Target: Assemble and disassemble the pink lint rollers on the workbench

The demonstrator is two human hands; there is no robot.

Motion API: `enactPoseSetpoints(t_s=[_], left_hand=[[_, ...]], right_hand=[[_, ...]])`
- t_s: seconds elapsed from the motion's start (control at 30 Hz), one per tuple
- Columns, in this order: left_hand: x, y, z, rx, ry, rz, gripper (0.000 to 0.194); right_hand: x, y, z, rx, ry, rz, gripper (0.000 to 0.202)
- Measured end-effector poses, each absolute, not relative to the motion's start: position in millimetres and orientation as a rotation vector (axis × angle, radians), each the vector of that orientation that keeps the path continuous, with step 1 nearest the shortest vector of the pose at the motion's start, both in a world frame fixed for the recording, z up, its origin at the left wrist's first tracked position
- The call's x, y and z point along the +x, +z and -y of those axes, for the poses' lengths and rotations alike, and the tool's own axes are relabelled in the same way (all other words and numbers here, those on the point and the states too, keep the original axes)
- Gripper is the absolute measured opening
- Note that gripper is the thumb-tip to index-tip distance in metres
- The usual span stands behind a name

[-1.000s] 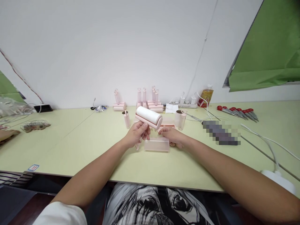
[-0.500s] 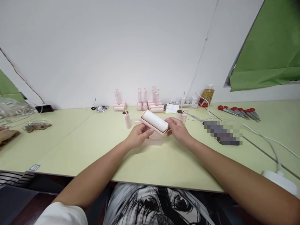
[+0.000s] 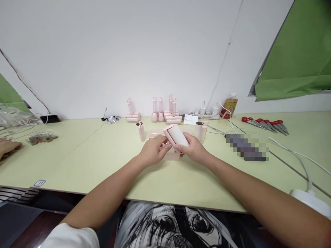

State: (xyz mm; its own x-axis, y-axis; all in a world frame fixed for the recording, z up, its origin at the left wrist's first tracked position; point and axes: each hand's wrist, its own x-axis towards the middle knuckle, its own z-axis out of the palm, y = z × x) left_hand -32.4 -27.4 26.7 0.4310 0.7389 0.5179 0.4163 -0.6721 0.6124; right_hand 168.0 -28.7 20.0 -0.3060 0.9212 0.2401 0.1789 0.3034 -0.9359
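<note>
A lint roller (image 3: 177,134) with a white paper roll and pale pink casing is held tilted above the table. Wrapped round its lower right part is my right hand (image 3: 193,148), closed on it. My left hand (image 3: 154,150) is closed at the roller's left underside, with thumb and fingers against the casing; its fingertips are partly hidden. Below both hands lies a translucent pink plastic piece (image 3: 172,156), largely covered by them. A pink handle (image 3: 141,132) stands to the left, and another pink handle (image 3: 203,133) with a loop stands to the right beside a paper roll (image 3: 198,128).
Several pink lint rollers (image 3: 173,119) line the wall. At right are a bottle (image 3: 229,105), a power strip (image 3: 210,116), red-headed tools (image 3: 266,124), a pixelated dark object (image 3: 245,148) and white cables. A bag of small items (image 3: 42,137) and another person's hand (image 3: 10,148) are at left.
The lint roller has turned to a steeper tilt and shifted slightly right. My right hand has moved from its end to wrap round it; my left hand has moved to its left underside.
</note>
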Motion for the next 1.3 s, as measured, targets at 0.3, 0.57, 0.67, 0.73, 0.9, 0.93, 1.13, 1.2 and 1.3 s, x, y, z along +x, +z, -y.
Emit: enactPoseSetpoints(t_s=[0.3,0.57,0.67,0.73,0.9,0.93,1.13,1.2,1.3], left_hand=[[-33.8,27.7,30.3,2.431,1.030,-1.078,0.018],[-32.2,28.1,31.5,2.370,1.077,-1.127,0.026],[-35.6,26.0,26.0,2.401,1.102,-1.152,0.027],[-40.4,25.1,20.5,2.323,1.158,-1.174,0.029],[-55.8,30.0,7.2,1.982,1.287,-1.189,0.034],[-57.5,32.3,6.0,1.900,1.273,-1.196,0.034],[-56.1,46.6,11.8,1.447,1.011,-1.067,0.030],[-56.1,49.0,16.2,1.558,0.880,-1.040,0.028],[-55.1,48.2,24.2,1.858,0.621,-0.947,0.029]], right_hand=[[167.2,19.4,30.8,-0.968,1.062,1.739,0.041],[161.4,20.4,34.1,-1.016,1.045,1.618,0.042],[163.7,19.8,30.6,-1.035,1.004,1.603,0.040],[166.2,19.6,28.3,-1.031,0.992,1.593,0.039],[169.4,19.5,27.9,-1.062,0.953,1.666,0.039],[169.4,19.2,28.6,-1.070,0.921,1.702,0.039],[167.4,15.3,31.8,-0.941,0.938,1.857,0.046],[167.2,14.4,32.1,-0.893,0.947,1.903,0.047],[168.7,14.5,30.6,-0.881,0.893,1.846,0.044]])
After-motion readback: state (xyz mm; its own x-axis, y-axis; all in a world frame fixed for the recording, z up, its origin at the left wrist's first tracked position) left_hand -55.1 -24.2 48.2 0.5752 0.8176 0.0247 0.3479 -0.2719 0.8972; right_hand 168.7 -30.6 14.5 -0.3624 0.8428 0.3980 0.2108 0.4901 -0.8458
